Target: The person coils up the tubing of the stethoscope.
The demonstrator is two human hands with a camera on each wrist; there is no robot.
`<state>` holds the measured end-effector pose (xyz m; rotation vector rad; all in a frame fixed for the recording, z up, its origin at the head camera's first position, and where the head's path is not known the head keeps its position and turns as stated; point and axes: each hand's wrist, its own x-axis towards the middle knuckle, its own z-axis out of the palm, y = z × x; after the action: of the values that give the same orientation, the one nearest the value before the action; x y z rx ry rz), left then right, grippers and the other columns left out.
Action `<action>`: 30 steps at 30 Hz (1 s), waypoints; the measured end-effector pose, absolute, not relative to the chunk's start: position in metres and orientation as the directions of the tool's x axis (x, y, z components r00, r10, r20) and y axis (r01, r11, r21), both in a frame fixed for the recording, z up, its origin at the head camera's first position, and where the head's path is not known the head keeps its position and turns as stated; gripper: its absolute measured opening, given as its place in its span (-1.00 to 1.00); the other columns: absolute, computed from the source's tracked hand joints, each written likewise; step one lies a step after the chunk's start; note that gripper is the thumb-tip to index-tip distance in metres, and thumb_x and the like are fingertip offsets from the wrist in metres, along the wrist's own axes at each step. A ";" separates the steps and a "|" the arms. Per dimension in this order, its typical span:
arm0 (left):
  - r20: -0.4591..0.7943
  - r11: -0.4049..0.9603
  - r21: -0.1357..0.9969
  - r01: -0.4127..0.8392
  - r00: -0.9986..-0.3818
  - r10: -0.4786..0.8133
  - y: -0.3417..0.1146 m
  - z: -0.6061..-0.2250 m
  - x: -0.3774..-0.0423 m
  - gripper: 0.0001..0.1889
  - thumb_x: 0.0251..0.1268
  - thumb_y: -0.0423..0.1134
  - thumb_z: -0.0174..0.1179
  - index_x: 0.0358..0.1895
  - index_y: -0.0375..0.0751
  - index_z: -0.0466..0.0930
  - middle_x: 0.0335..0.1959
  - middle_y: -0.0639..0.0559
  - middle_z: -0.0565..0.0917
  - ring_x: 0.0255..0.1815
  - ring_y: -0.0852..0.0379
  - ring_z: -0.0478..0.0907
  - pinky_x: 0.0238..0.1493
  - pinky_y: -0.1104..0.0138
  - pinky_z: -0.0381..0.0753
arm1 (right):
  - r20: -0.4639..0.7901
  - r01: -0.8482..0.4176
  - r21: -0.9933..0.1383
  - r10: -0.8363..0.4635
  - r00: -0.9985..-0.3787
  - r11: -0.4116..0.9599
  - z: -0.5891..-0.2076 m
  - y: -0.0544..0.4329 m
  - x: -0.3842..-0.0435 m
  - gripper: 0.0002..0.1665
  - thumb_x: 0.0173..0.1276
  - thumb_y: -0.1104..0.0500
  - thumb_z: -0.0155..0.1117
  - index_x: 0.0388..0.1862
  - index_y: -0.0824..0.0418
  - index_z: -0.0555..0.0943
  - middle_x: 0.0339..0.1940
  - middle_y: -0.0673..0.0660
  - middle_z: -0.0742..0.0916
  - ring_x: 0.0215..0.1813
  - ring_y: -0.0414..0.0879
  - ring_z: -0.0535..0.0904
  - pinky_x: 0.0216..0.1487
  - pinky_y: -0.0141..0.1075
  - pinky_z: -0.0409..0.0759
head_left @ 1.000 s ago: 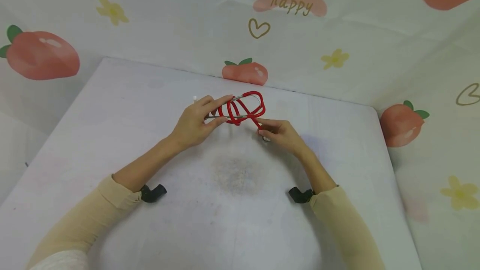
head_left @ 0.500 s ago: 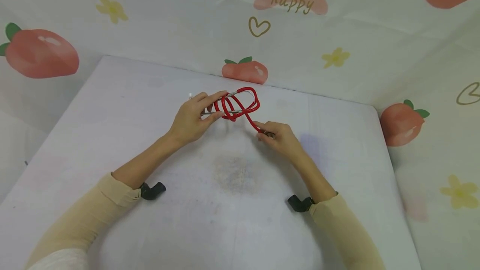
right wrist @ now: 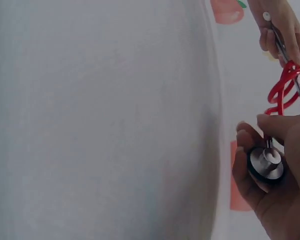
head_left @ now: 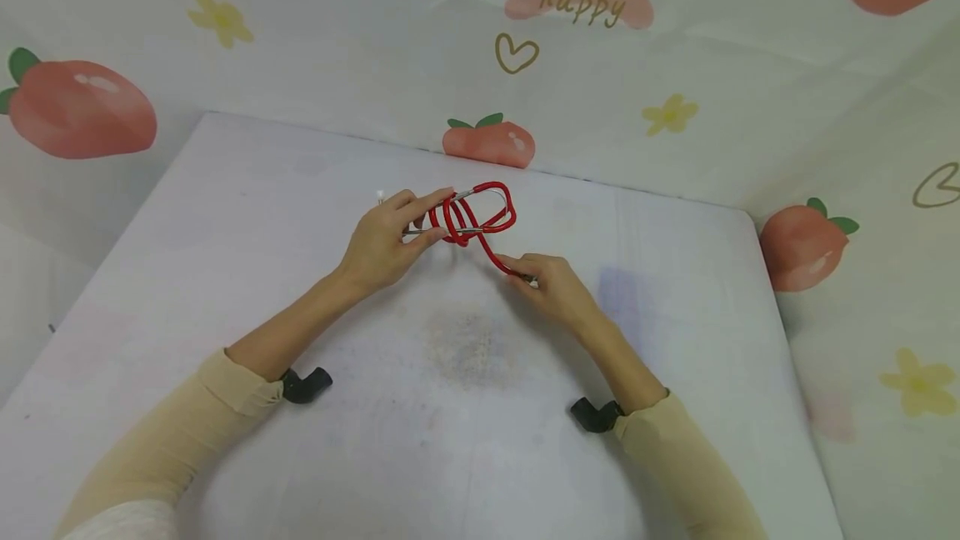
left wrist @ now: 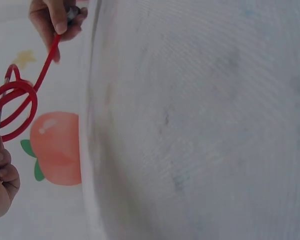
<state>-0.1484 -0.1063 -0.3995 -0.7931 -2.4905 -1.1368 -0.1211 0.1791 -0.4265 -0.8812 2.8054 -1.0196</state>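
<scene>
A stethoscope (head_left: 512, 208) with red tubing and metal ear tubes is held between both hands above the table. My left hand (head_left: 384, 242) grips its metal ear tubes, around which the red tubing is looped. In the right wrist view a white ear tip (right wrist: 267, 16) shows by the left hand. My right hand (head_left: 557, 290) pinches the tubing close to the round metal chest piece (right wrist: 267, 162), which lies within its curled fingers. From there the tubing runs up to the loops, as the left wrist view also shows.
Under the hands spreads a white table (head_left: 465, 457) with a greyish stain in its middle. Behind its far edge stands a white backdrop (head_left: 360, 48) printed with fruit and flowers. Black wrist mounts (head_left: 306, 385) sit at both cuffs.
The left hand and looped tubing have shifted slightly left. My right hand has moved a little down, drawing the tubing end away from the loops, so a longer stretch shows.
</scene>
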 end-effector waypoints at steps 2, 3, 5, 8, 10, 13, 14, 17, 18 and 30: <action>0.466 0.547 0.596 0.588 -0.808 0.361 -0.107 -0.400 -0.149 -0.43 0.24 -0.19 0.41 0.34 0.06 0.53 -0.37 0.01 0.51 -0.43 0.03 0.41 -0.46 0.28 0.30 | 0.208 -0.538 -0.581 -0.527 -0.824 0.611 -0.426 0.179 -0.119 -0.59 0.30 0.32 0.39 0.15 0.21 0.69 -0.34 0.02 0.73 -0.31 -0.17 0.60 -0.25 -0.25 0.57; 0.465 0.551 0.594 0.586 -0.809 0.359 -0.107 -0.400 -0.149 -0.43 0.23 -0.20 0.41 0.34 0.06 0.54 -0.37 0.00 0.51 -0.44 0.05 0.40 -0.47 0.28 0.30 | 0.240 -0.561 -0.568 -0.531 -0.813 0.602 -0.426 0.179 -0.118 -0.60 0.29 0.32 0.40 0.13 0.22 0.70 -0.34 0.03 0.72 -0.33 -0.17 0.59 -0.27 -0.26 0.57; 0.459 0.559 0.591 0.582 -0.812 0.360 -0.108 -0.400 -0.149 -0.42 0.22 -0.20 0.41 0.34 0.07 0.53 -0.37 0.00 0.52 -0.44 0.09 0.38 -0.47 0.28 0.29 | 0.300 -0.600 -0.547 -0.532 -0.792 0.584 -0.424 0.180 -0.115 -0.62 0.27 0.33 0.42 0.08 0.22 0.72 -0.32 0.04 0.72 -0.34 -0.18 0.58 -0.30 -0.28 0.56; 0.453 0.564 0.592 0.576 -0.817 0.358 -0.110 -0.400 -0.149 -0.42 0.22 -0.20 0.42 0.34 0.07 0.54 -0.38 0.00 0.51 -0.44 0.14 0.35 -0.47 0.27 0.29 | 0.369 -0.643 -0.527 -0.532 -0.762 0.555 -0.421 0.181 -0.113 -0.63 0.23 0.34 0.45 0.05 0.22 0.74 -0.30 0.03 0.72 -0.32 -0.19 0.58 -0.31 -0.30 0.56; 0.449 0.564 0.593 0.574 -0.818 0.361 -0.110 -0.401 -0.150 -0.43 0.23 -0.19 0.41 0.34 0.06 0.54 -0.38 0.00 0.51 -0.44 0.14 0.35 -0.47 0.28 0.30 | 0.400 -0.659 -0.525 -0.527 -0.750 0.539 -0.420 0.182 -0.111 -0.63 0.21 0.36 0.46 0.03 0.21 0.75 -0.29 0.01 0.73 -0.31 -0.19 0.59 -0.31 -0.30 0.55; 0.443 0.569 0.593 0.570 -0.821 0.361 -0.110 -0.403 -0.150 -0.43 0.23 -0.18 0.41 0.34 0.04 0.54 -0.40 0.03 0.49 -0.47 0.14 0.33 -0.49 0.28 0.29 | 0.423 -0.668 -0.537 -0.521 -0.742 0.515 -0.420 0.183 -0.111 -0.63 0.18 0.42 0.45 0.00 0.23 0.75 -0.28 0.02 0.75 -0.28 -0.19 0.62 -0.30 -0.31 0.57; 0.441 0.571 0.592 0.569 -0.822 0.361 -0.110 -0.403 -0.150 -0.43 0.23 -0.17 0.41 0.34 0.04 0.54 -0.40 0.03 0.49 -0.47 0.13 0.32 -0.50 0.28 0.28 | 0.428 -0.670 -0.541 -0.520 -0.740 0.509 -0.420 0.184 -0.110 -0.63 0.18 0.43 0.45 -0.01 0.24 0.74 -0.27 0.04 0.76 -0.27 -0.19 0.63 -0.30 -0.31 0.58; 0.436 0.581 0.589 0.562 -0.826 0.357 -0.110 -0.404 -0.151 -0.43 0.23 -0.16 0.41 0.34 0.05 0.54 -0.39 0.04 0.49 -0.49 0.13 0.31 -0.51 0.28 0.27 | 0.442 -0.679 -0.545 -0.520 -0.731 0.491 -0.419 0.184 -0.109 -0.64 0.18 0.45 0.43 -0.02 0.26 0.73 -0.24 0.09 0.78 -0.27 -0.20 0.65 -0.28 -0.32 0.61; 0.434 0.585 0.587 0.560 -0.828 0.357 -0.110 -0.404 -0.151 -0.43 0.23 -0.16 0.41 0.34 0.06 0.54 -0.39 0.05 0.48 -0.49 0.14 0.30 -0.51 0.28 0.27 | 0.448 -0.685 -0.543 -0.521 -0.726 0.487 -0.418 0.184 -0.108 -0.65 0.18 0.45 0.43 -0.03 0.27 0.73 -0.23 0.11 0.78 -0.28 -0.20 0.66 -0.28 -0.32 0.63; 0.362 0.613 0.577 0.539 -0.842 0.399 -0.108 -0.407 -0.147 -0.41 0.26 -0.11 0.39 0.38 0.13 0.50 -0.36 0.06 0.49 -0.47 0.15 0.34 -0.49 0.28 0.32 | 0.518 -0.785 -0.389 -0.590 -0.619 0.482 -0.397 0.181 -0.107 -0.75 0.13 0.46 0.45 -0.23 0.25 0.70 -0.27 0.09 0.76 -0.28 -0.13 0.70 -0.22 -0.27 0.68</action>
<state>-0.1475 -0.1077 -0.4071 -0.7774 -2.6402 -1.0426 -0.1074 0.1812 -0.3971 -1.4256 2.9654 -1.0742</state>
